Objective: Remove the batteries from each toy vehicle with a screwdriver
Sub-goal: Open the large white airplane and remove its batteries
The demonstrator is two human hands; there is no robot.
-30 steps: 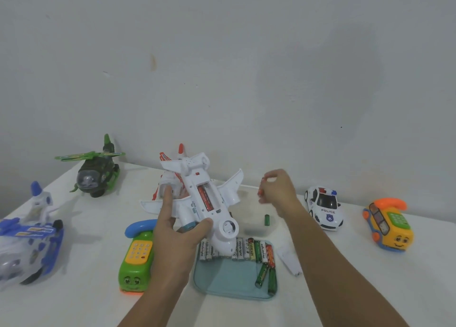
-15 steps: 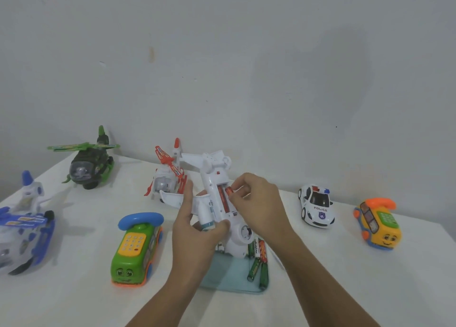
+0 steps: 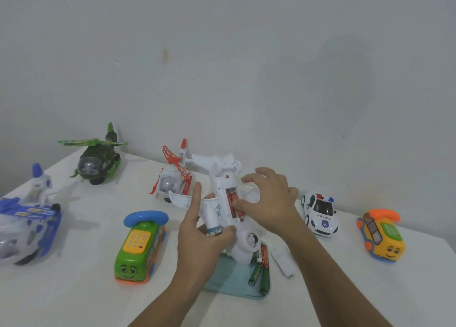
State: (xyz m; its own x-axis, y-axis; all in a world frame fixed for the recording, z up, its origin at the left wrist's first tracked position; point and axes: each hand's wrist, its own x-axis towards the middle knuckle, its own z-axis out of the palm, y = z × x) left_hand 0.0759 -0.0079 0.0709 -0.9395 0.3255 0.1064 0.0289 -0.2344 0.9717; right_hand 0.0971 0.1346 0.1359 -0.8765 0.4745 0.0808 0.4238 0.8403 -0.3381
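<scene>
Batteries (image 3: 259,267) already out of their toys lie nearest, green, red and white ones bunched at the right side of a teal tray (image 3: 229,281) on the white table (image 3: 74,289). A white battery cover (image 3: 282,262) lies just beside the tray on its right.

Above the tray's far edge the left hand (image 3: 197,230) grips the white toy plane (image 3: 217,198) belly-up, with the thumb along one side of the fuselage, the fingers wrapped round the other, and the nose tilted down toward the tray. Its compartment is open and red batteries (image 3: 230,199) sit inside. The right hand (image 3: 274,198) grasps nothing: its fingers are spread over the plane and its thumb tip touches the red cells.

With the cover off, the step in hand looks like working the cells out of this plane. The next move probably calls for levering one end of a cell up, pinching it and dropping it into the tray, with the left hand steadying the body. No screwdriver is in view.

The plane is glossy white plastic with short wings and a raised tail.

Farther off stand a green phone bus (image 3: 140,247), a police car (image 3: 320,213) and an orange phone bus (image 3: 381,237). A red-and-white helicopter (image 3: 172,181) and a green helicopter (image 3: 98,158) stand near the wall.
</scene>
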